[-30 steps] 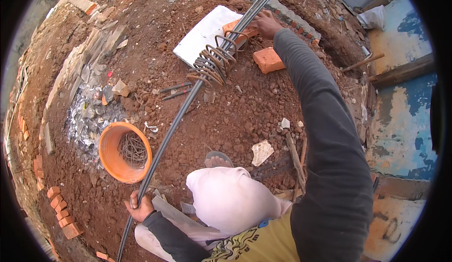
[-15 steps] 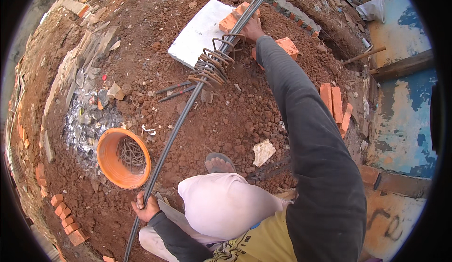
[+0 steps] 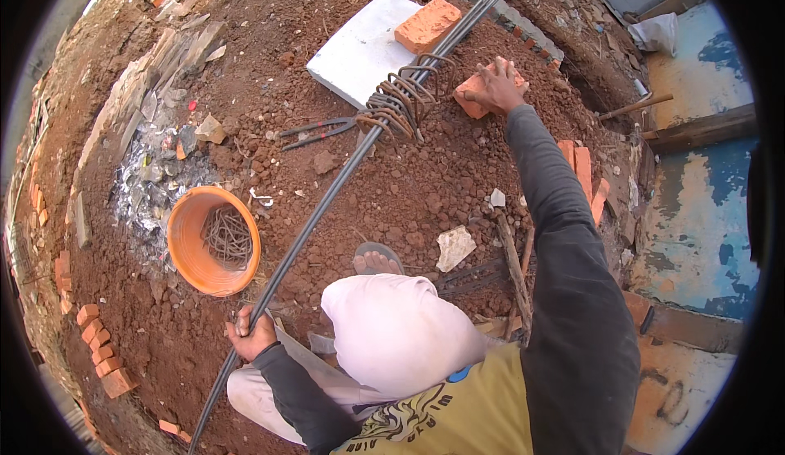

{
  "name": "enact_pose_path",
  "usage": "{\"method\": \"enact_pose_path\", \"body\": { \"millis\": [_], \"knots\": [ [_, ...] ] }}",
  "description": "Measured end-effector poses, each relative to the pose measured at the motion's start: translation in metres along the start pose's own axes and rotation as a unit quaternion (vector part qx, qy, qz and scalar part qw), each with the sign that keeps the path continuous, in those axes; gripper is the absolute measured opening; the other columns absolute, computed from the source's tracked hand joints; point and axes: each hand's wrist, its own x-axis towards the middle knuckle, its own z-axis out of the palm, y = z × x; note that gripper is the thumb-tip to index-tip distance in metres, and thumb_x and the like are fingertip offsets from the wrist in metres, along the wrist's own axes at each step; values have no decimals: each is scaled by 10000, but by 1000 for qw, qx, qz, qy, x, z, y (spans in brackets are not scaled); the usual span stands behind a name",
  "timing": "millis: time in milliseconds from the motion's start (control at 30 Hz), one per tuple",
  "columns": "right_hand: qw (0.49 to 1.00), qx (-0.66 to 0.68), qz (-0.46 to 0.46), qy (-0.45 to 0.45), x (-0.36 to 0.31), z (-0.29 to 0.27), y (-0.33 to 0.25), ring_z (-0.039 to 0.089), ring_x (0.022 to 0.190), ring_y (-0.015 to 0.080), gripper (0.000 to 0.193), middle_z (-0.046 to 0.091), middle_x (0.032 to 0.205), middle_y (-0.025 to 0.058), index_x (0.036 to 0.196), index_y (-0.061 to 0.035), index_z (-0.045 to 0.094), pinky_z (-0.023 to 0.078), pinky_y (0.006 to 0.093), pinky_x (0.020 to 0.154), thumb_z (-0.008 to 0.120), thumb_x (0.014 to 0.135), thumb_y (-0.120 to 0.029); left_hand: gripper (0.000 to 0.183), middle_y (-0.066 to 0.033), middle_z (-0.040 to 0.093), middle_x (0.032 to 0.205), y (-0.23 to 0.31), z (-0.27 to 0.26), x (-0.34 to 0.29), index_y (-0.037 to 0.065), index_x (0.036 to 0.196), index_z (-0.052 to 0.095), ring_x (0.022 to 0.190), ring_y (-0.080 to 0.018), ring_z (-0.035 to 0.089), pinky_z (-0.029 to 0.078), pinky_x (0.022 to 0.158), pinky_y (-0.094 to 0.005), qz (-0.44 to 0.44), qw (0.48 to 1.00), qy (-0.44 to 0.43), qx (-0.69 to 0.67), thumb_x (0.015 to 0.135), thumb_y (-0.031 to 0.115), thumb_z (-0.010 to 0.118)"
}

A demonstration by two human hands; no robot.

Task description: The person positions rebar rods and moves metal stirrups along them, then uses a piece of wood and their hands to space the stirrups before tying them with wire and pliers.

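I run long metal rods (image 3: 321,210) near left to far right, bent metal rings (image 3: 395,112) along them. Right brick (image 3: 469,101): far, right of rods. Left hand (image 3: 252,336): grip clamped on rods. Right hand (image 3: 501,87): fingers spread over brick; clamping, I cannot tell.

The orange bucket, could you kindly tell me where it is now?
In the head view, the orange bucket sits at left, beside grey debris and the steel rods, beyond the left hand.

Fisheye worn on the head, aimed steeply down; ground (image 3: 433,169) viewed from above. Orange bucket (image 3: 186,242) taken in at middle range; knee (image 3: 401,320) framed nearer, right of bucket; blue-patched wall (image 3: 695,234) caught well right of it.
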Motion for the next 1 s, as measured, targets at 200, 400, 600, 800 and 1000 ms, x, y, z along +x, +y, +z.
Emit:
{"method": "enact_pose_path", "body": {
  "millis": [200,400,600,800,1000],
  "knots": [
    [977,57,-198,55,16,6,68,-80,1458,379,1061,-1,1597,145,1514,-211,276,80,589,1157,648,675,-745,430,35,287,480,-4,-9,9,153,562,349,456,-124,365,468,683,-364,32,999,-33,4,951,206,526],
    [985,17,-170,-6,27,7,58,-55,1469,336,1048,33,1603,100,1506,-252,295,132,557,1171,711,650,-690,423,34,261,478,5,-19,5,165,552,341,463,-138,345,445,651,-376,29,999,-13,9,936,205,514],
    [991,17,-109,71,10,12,51,-15,1473,337,1051,69,1594,145,1510,-227,280,138,557,1163,678,672,-719,430,38,284,470,15,-26,14,162,543,346,450,-132,353,452,641,-378,21,999,15,20,923,215,540],
    [922,150,80,347,-95,35,106,231,1406,349,776,319,1486,173,1449,-128,371,206,534,1115,662,833,-500,443,46,279,457,25,-25,16,166,539,335,442,-122,361,452,626,-370,-7,999,52,1,922,247,543],
    [946,-29,265,185,-185,69,190,301,1346,361,726,387,1409,173,1389,-96,424,275,530,1073,693,806,-434,438,55,272,456,28,-19,13,182,547,332,437,-115,373,449,624,-376,-22,999,42,-6,917,227,562]
  ]
}}
